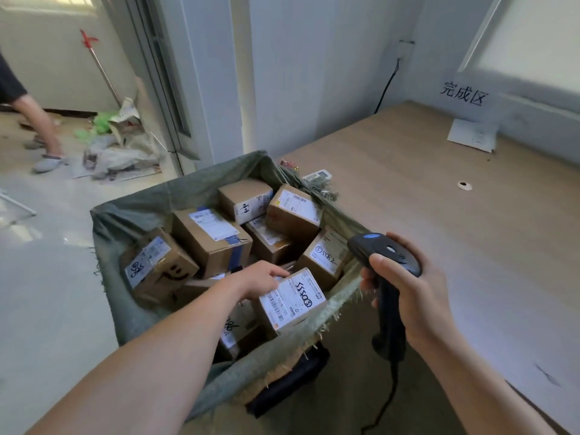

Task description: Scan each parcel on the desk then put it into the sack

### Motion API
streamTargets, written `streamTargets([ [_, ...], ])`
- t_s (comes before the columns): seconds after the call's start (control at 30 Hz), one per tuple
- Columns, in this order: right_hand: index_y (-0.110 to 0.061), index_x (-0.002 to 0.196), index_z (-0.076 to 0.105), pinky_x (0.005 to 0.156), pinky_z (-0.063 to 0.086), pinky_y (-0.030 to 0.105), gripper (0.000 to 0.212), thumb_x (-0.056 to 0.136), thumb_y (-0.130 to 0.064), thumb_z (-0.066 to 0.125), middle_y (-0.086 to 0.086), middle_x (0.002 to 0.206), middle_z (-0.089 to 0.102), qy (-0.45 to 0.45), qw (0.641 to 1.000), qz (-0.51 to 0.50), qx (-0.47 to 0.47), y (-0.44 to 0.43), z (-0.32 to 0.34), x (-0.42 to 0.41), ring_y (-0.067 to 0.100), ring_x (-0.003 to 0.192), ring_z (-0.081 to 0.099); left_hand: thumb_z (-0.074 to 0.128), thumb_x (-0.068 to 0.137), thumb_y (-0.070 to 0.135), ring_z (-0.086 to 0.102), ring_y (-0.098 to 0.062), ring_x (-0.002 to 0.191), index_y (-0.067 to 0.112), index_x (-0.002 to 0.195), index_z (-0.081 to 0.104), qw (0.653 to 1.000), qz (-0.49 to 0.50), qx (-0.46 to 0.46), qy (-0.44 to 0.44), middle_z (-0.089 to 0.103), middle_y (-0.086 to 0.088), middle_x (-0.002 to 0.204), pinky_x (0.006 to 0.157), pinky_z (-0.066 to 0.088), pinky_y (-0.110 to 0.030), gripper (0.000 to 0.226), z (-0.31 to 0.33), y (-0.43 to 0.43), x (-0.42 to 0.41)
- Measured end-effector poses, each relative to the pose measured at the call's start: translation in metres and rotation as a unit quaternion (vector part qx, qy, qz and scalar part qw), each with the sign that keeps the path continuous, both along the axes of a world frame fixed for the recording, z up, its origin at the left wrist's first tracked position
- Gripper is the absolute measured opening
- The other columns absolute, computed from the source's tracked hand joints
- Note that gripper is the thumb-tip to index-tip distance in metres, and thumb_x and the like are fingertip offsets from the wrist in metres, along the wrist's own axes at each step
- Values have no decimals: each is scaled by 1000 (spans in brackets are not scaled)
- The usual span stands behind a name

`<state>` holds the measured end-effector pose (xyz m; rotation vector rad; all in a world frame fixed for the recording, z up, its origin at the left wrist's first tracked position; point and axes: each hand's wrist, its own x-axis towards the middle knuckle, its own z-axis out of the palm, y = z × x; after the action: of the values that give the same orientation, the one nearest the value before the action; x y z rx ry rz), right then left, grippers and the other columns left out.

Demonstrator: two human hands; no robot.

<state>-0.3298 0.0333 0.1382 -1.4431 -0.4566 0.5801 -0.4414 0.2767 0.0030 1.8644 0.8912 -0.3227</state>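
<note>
A green woven sack (pixel 131 211) stands open beside the wooden desk (pixel 455 233), holding several brown cardboard parcels with white labels. My left hand (pixel 260 279) reaches into the sack, fingers extended along the top edge of the nearest parcel (pixel 290 301), whose label carries black handwriting. Whether it grips that parcel is unclear. My right hand (pixel 408 287) holds a black barcode scanner (pixel 387 255) by its handle over the desk's left edge, its head pointing toward the sack. The scanner's cable hangs down.
A white paper (pixel 472 135) lies at the desk's far side under a wall sign. A small white device (pixel 317 176) sits near the sack's far corner. Another person's legs (pixel 40 127) and crumpled sacks (pixel 122 152) are on the floor at left. A black object (pixel 292 378) sits below the sack's rim.
</note>
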Motion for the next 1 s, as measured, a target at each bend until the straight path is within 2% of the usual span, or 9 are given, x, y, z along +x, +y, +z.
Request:
streamTargets([
  [0.03,-28,113,70,50,45,33,44,69,-23,75,18,69,68,2,1000,-1,-4,-2,-1,0,30,60,63,51,97,6,69,-15,96,23,140,59,1000,10,4,-4,69,-6,123,72,55,-27,47,-9,-2,2],
  [0.13,-27,118,65,47,46,34,50,69,-25,75,17,72,70,5,1000,-15,-23,-9,-5,3,31,62,66,49,103,10,70,-20,102,24,140,60,999,25,36,-13,70,-2,121,83,57,-36,41,-22,-4,8],
  [0.3,-29,116,65,50,46,36,46,71,-26,74,21,75,70,12,999,-32,-29,-19,-9,6,34,65,67,51,103,13,62,-19,115,19,136,63,989,56,137,-12,66,-2,131,87,48,-28,36,-21,-7,18],
  [0.4,-26,125,62,49,46,36,57,69,-26,74,19,75,71,21,998,-39,-36,-24,-11,9,33,66,68,53,101,16,64,-19,109,19,130,66,986,36,165,18,69,-3,125,91,54,-35,32,-24,-10,21],
  [0.5,-23,130,60,50,47,36,63,69,-26,76,16,76,73,21,998,-44,-38,-35,-8,14,31,66,70,60,98,22,66,-18,99,22,122,69,975,-1,211,66,71,0,112,86,57,-37,26,-15,-13,24],
  [0.6,-21,135,58,54,48,39,62,77,-16,83,14,77,74,11,998,-49,-38,-52,-3,22,31,68,72,62,97,32,65,-17,90,24,108,71,955,-20,279,95,70,3,100,81,57,-37,16,5,-23,34],
  [0.73,-23,133,59,54,47,39,65,70,-26,76,13,76,74,7,998,-63,-19,-86,5,36,28,66,71,52,101,33,62,-21,91,23,105,71,936,-19,350,43,70,1,101,74,51,-35,22,36,-56,62],
  [0.87,-24,130,60,52,48,37,63,69,-28,75,14,75,73,0,996,-85,-1,-139,15,54,29,66,71,52,101,33,64,-28,104,20,113,71,918,-49,392,-40,72,-4,112,83,52,-37,26,70,-114,104],
  [1.0,-27,124,62,56,47,37,58,68,-27,75,16,76,73,-11,992,-121,19,-210,27,76,30,66,71,51,100,31,64,-32,107,15,113,71,891,-105,431,-101,72,-9,115,87,53,-40,29,95,-190,152],
])
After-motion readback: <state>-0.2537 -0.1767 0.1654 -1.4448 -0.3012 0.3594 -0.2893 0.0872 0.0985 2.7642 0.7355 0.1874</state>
